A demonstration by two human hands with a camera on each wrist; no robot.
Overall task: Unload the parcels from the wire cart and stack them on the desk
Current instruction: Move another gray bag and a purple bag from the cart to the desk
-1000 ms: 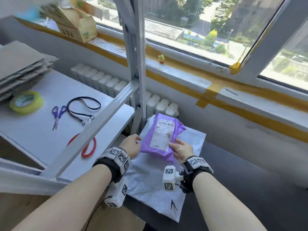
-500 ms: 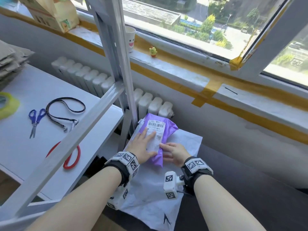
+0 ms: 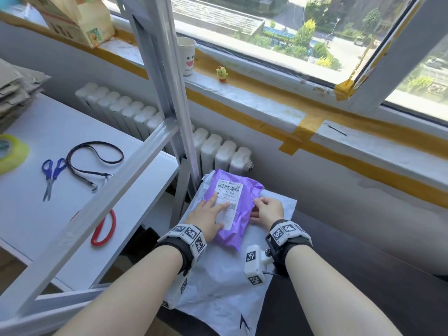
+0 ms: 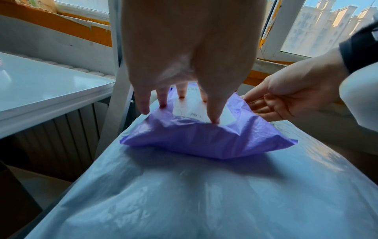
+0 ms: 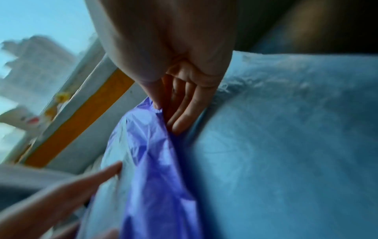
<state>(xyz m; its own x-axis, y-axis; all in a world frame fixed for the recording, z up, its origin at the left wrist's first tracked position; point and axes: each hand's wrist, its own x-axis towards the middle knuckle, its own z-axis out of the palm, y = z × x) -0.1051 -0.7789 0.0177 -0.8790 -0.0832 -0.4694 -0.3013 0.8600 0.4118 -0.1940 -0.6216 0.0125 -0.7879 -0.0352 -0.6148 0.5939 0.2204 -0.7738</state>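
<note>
1 purple parcel [image 3: 238, 209] is lying flat on top of 1 larger white parcel [image 3: 218, 292], and that white parcel is resting on the dark desk [image 3: 363, 287]. 1 white shipping label [image 3: 226, 202] with a barcode is facing up on the purple parcel.

The left hand [image 3: 208, 218] is lying palm-down on the purple parcel with its fingers spread and straight, the fingertips [image 4: 213, 119] pressing on the label and the plastic. The right hand [image 3: 268, 210] is sitting at the purple parcel's right edge, its thumb and fingers [image 5: 184, 119] pinching the plastic there.

Left of the purple parcel, 1 grey metal frame [image 3: 167, 98] is standing, and beyond it 1 white table [image 3: 43, 214] is carrying 2 pairs of scissors, 1 blue-handled [image 3: 52, 174] and 1 red-handled [image 3: 104, 229], plus 1 black lanyard [image 3: 94, 161] and 1 roll of yellow tape [image 3: 11, 154]. Behind the purple parcel, 1 white radiator [image 3: 218, 151] is running along the wall. Above it, the window sill [image 3: 254, 98] is holding 1 paper cup [image 3: 186, 57] and 1 small yellow figurine [image 3: 221, 73].
</note>
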